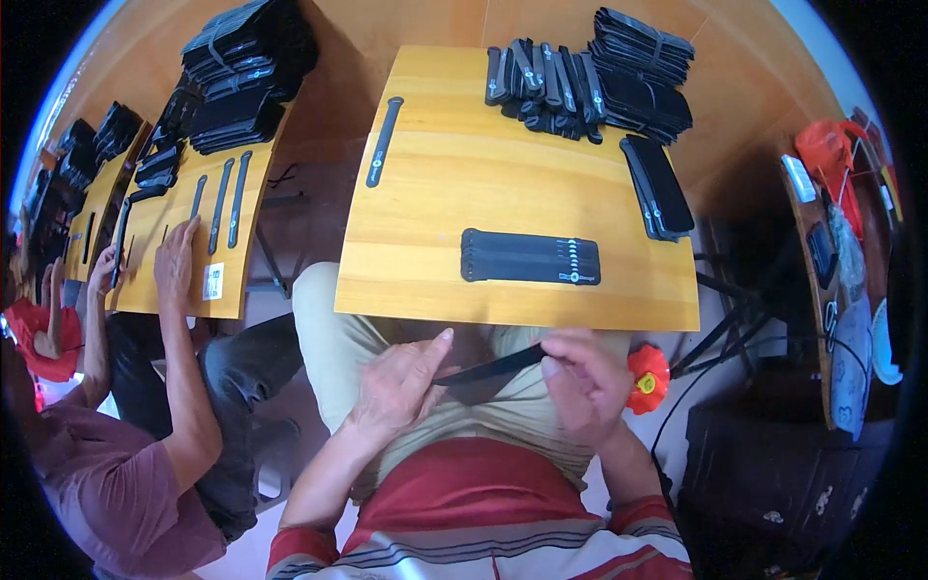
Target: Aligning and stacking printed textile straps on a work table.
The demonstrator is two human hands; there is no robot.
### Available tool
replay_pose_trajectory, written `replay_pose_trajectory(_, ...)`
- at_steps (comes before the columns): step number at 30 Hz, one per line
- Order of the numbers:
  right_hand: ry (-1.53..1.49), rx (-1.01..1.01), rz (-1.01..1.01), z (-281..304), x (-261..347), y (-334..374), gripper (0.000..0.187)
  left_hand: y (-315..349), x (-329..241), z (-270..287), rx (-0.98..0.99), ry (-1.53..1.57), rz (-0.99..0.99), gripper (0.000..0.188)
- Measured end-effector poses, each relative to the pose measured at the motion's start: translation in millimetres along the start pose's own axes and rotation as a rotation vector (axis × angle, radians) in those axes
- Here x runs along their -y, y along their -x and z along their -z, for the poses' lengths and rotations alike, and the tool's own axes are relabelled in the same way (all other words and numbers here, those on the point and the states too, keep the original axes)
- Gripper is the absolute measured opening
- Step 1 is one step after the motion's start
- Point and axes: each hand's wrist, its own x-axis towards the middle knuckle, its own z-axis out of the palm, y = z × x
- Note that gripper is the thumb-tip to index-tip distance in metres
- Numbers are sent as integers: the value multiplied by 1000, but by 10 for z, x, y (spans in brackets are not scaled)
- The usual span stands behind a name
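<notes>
Between my two hands, above my lap and just below the table's front edge, a flat black strap [491,368] stretches at a slight upward slant to the right. My right hand [592,382] pinches its right end between thumb and fingers. The strap's left end meets my left hand [391,385], whose thumb points up; the fingers curl around that end and are partly hidden. On the wooden table [425,222] ahead lies a neat row of overlapping black straps [527,257] with pale printing. One single dark strap [385,145] lies farther back at the left.
At the table's back are a heap of straps [546,82] and tied black bundles [646,58]; another stack [657,188] sits at the right edge. A co-worker [126,474] handles straps at the left table [232,280]. A red flower-shaped object [649,379] and cable [667,425] are right.
</notes>
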Motion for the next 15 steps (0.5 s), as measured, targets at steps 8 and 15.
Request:
replay_pose_trajectory(8,339,-55,94,293,-297,-44,23,-218,-128,85,278,195,130,62)
replay_pose_trajectory(15,479,3,167,505,-528,-31,18,-446,-125,133,286,400,309,33)
